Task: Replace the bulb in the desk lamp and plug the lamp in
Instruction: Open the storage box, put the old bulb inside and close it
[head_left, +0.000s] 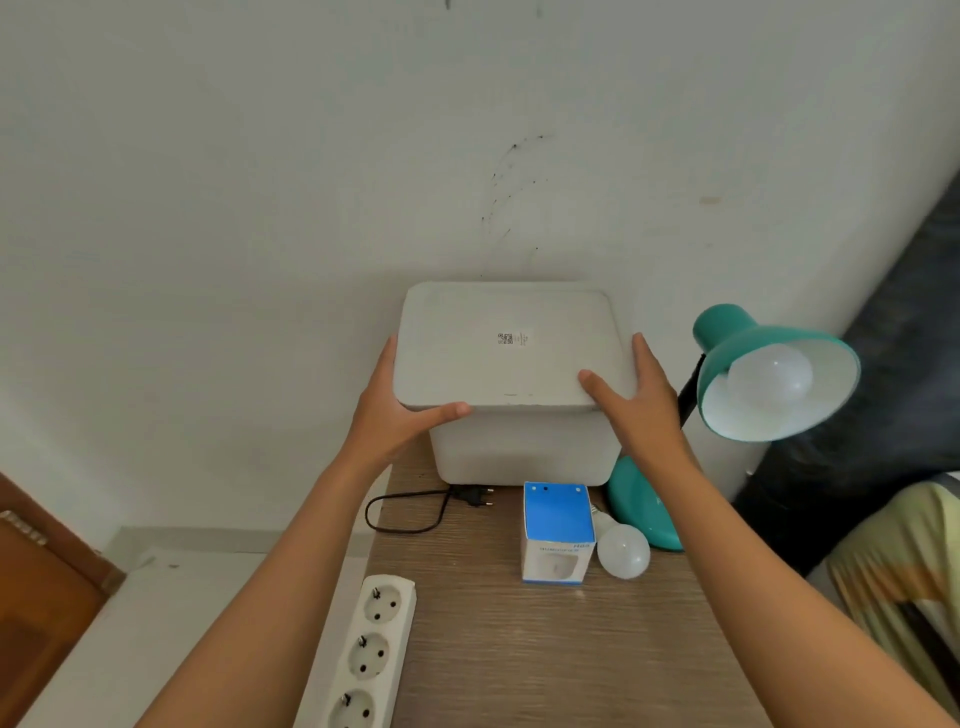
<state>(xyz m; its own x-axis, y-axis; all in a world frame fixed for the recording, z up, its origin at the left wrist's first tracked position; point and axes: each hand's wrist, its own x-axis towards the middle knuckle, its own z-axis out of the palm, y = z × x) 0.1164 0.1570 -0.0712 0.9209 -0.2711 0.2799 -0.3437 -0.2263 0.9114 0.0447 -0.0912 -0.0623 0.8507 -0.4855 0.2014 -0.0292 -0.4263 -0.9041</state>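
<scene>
Wall (260, 182) in off-white, flecked with dark marks near the middle, fills the upper half of the head view. Below it the wood-grain desk (519, 665) runs from the wall toward the camera.

At the far end of the desk, against the wall, stands a white lidded bin (519, 452). Its lid (493, 358) is on and bears a small printed code.

To the right of the bin is the teal desk lamp (727, 332). Its round base (644, 504) sits on the desk just beside the bin. Its shade is tipped toward the camera, so the white fitted bulb (771, 376) inside it shows.

Both arms reach forward to the bin. The left hand (395, 415) lies against the lid's left edge, fingers straight along the side and thumb stretched across the near front corner. The right hand (639, 395) mirrors it on the lid's right edge, fingers straight along the side and thumb lying on top of the lid. Neither hand is curled round anything.

A white power strip (371, 649) lies at the desk's near left edge, three empty sockets showing.

In front of the bin a blue and white bulb carton (557, 530) stands on the desk. A loose white bulb (623, 552) lies on its side touching the carton's right side, its cap pointing away toward the lamp base.

The lamp's black plug (475, 496) lies unplugged on the desk just in front of the bin's left corner. Its cord (400, 519) loops off the desk's left edge, well apart from the power strip.
</scene>
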